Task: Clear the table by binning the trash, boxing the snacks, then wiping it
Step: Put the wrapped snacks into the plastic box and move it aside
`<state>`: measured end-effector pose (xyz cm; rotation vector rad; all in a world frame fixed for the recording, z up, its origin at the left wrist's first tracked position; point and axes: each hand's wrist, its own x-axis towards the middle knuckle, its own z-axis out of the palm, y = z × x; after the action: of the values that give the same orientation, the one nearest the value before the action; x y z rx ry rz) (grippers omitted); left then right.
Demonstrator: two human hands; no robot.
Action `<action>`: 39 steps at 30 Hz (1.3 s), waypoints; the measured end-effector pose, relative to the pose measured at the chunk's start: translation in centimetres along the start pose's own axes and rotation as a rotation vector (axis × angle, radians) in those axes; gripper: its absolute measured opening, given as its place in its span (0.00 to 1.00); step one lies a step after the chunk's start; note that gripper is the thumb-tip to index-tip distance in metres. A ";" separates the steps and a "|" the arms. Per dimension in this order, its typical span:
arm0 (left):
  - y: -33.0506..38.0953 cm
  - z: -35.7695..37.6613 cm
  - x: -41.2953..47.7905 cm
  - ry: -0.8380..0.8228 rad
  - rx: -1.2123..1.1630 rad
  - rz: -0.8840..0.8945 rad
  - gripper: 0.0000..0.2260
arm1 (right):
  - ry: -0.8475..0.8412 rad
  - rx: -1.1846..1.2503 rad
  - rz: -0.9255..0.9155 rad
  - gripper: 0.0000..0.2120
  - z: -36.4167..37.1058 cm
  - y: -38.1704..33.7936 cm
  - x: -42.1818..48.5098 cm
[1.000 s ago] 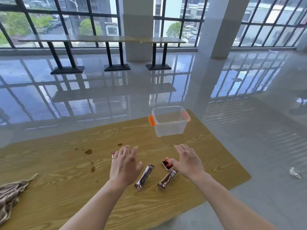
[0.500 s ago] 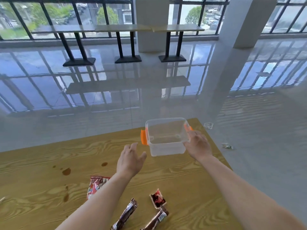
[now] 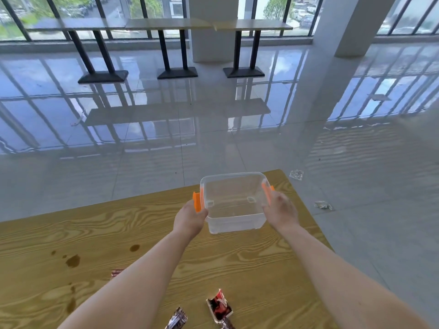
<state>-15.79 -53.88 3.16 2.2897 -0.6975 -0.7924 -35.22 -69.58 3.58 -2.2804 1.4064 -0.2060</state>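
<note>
Glossy grey floor tiles (image 3: 166, 138) mirror the tall window frames, and a wooden table (image 3: 95, 233) with bold yellow-brown grain fills the lower part of the view. Near the table's far right corner sits a clear plastic box (image 3: 234, 210), rectangular with rounded corners, lidless and empty, with an orange latch on each short side. The left hand (image 3: 190, 218) is closed on the box's left side, fingers curled around the wall just under the orange latch. The right hand (image 3: 280, 210) grips the opposite side, thumb against the right latch; its other fingers are hidden behind the box wall. Nearer than the box, at the bottom edge, lie shiny crinkled snack wrappers: a red and black packet (image 3: 219, 307), a dark bar (image 3: 177, 320) to its left, and a red one (image 3: 116, 273) mostly hidden by the left forearm. Left of the box, brown liquid stains (image 3: 72, 260) blot the wood. Right of the box, crumpled clear scraps (image 3: 297, 174) lie on the floor.
</note>
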 end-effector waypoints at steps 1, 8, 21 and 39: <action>0.1 0.2 0.1 -0.011 -0.046 -0.022 0.13 | 0.016 -0.019 -0.014 0.34 0.1 0.0 0.1; -0.2 0.1 -0.7 0.034 -0.252 -0.048 0.13 | 0.145 -0.052 -0.006 0.20 0.1 -0.8 -0.8; -10.3 -11.1 -11.5 0.404 -0.382 -0.067 0.22 | 0.128 0.180 -0.366 0.11 1.2 -13.2 -10.1; -33.9 -24.8 -32.8 0.779 -0.330 -0.310 0.20 | -0.245 0.229 -0.646 0.25 14.5 -31.0 -31.5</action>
<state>-12.07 -0.90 7.42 2.1641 0.1346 -0.0768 -19.77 -25.96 7.95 -2.3875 0.4677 -0.2572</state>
